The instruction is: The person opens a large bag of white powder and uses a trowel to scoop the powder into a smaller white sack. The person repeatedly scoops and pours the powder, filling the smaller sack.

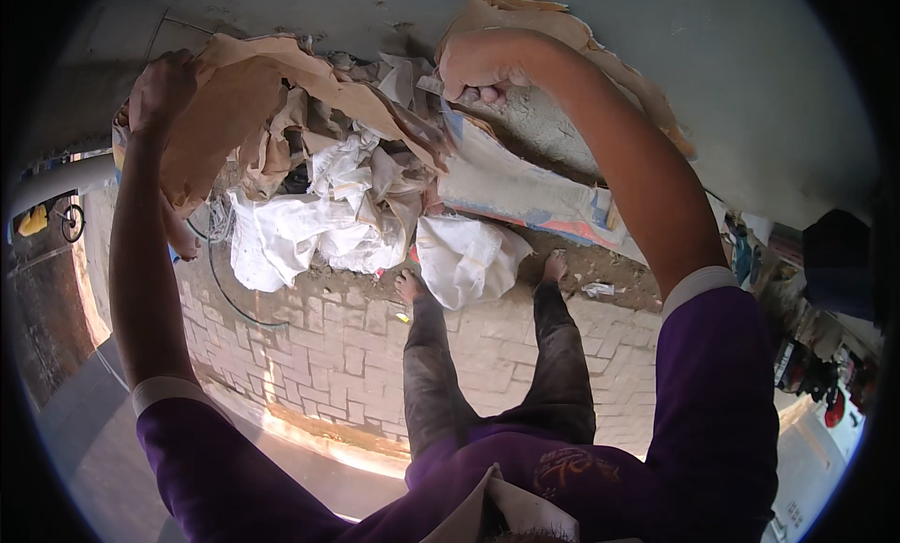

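Paper (220, 121), brown and torn, is clamped in your left grip (164, 91); your right grip (483, 70) curls over the powder-filled sack (525, 189), whether clamped cannot be told; white bags (352, 229) lie nearer you.

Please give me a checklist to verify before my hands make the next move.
1. Left hand closed on the torn brown paper sheet: ok.
2. Right hand gripping the pale paper bag with grey contents: cannot tell, fingers partly hidden.
3. Hands covered: not ok, both bare.
4. Feet covered: not ok, both bare.
5. Ground between feet clear of white crumpled sacks: not ok, one lies there.
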Demonstrator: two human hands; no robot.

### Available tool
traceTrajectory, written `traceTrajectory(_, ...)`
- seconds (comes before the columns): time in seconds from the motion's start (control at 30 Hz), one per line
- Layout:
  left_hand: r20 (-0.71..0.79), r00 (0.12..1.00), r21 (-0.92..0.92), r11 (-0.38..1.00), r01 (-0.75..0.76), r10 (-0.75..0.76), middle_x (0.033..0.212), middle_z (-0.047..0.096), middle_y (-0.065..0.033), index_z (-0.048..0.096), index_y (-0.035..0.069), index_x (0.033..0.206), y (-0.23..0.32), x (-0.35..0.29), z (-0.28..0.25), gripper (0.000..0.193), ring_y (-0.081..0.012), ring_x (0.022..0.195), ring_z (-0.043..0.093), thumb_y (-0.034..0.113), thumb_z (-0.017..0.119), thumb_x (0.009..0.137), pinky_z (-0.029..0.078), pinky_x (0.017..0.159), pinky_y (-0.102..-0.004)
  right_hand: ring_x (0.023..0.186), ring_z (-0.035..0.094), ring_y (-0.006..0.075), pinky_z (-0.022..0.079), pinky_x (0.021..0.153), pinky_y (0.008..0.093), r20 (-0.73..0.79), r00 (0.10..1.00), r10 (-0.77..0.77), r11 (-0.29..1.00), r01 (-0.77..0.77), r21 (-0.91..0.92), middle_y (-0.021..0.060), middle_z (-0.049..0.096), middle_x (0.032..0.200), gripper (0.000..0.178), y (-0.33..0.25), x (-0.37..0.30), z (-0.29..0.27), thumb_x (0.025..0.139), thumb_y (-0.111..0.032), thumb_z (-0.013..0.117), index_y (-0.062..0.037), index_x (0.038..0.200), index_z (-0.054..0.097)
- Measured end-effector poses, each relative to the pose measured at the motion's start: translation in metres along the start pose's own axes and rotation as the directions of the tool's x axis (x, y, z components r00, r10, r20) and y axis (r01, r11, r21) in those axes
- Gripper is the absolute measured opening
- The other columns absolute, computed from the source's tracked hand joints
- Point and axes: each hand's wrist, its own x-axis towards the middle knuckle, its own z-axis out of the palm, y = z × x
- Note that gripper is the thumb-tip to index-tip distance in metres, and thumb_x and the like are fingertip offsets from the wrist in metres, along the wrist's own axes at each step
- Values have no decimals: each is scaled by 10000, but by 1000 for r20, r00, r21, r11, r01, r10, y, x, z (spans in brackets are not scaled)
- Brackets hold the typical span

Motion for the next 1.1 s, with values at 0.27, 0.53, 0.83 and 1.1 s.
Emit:
traceTrajectory(0.27, -164, 747, 35, 753, 657, -644, 1202, 620, -163, 635, 199, 1175, -149, 3, -38, 505, -356, 1135, 583, 539, 365, 918, 474, 935, -458, 491, 477, 51, 392, 467, 234, -41, 984, -171, 846, 169, 506, -21, 539, 617, 144, 55, -126, 65, 849, -155, 654, -41, 768, 619)
traceTrajectory(0.53, 408, 885, -261, 901, 347, -223, 1194, 636, -169, 583, 240, 1301, 21, -31, 129, 551, -346, 1117, 599, 367, 702, 778, 478, 947, -440, 473, 478, 93, 370, 449, 261, 113, 953, 282, 747, -292, 598, 20, 526, 586, 194, 174, -238, 172, 857, -130, 650, -22, 716, 572)
traceTrajectory(0.83, 668, 743, -485, 784, 389, 45, 1166, 643, -211, 636, 18, 1182, 129, -247, 182, 571, -338, 1094, 615, 363, 763, 746, 462, 960, -399, 534, 497, 89, 400, 497, 260, -207, 877, 434, 632, -133, 764, 20, 552, 652, 195, 229, -289, 212, 906, -154, 600, -30, 758, 577)
traceTrajectory(1.1, 930, 340, -218, 536, 816, -140, 872, 706, -150, 679, 10, 1107, 205, -525, 86, 477, -228, 803, 670, 345, 744, 774, 510, 754, -347, 593, 480, 77, 398, 553, 245, -323, 920, 222, 697, 82, 712, 5, 556, 705, 122, 265, -321, 159, 898, -122, 611, -9, 854, 612)
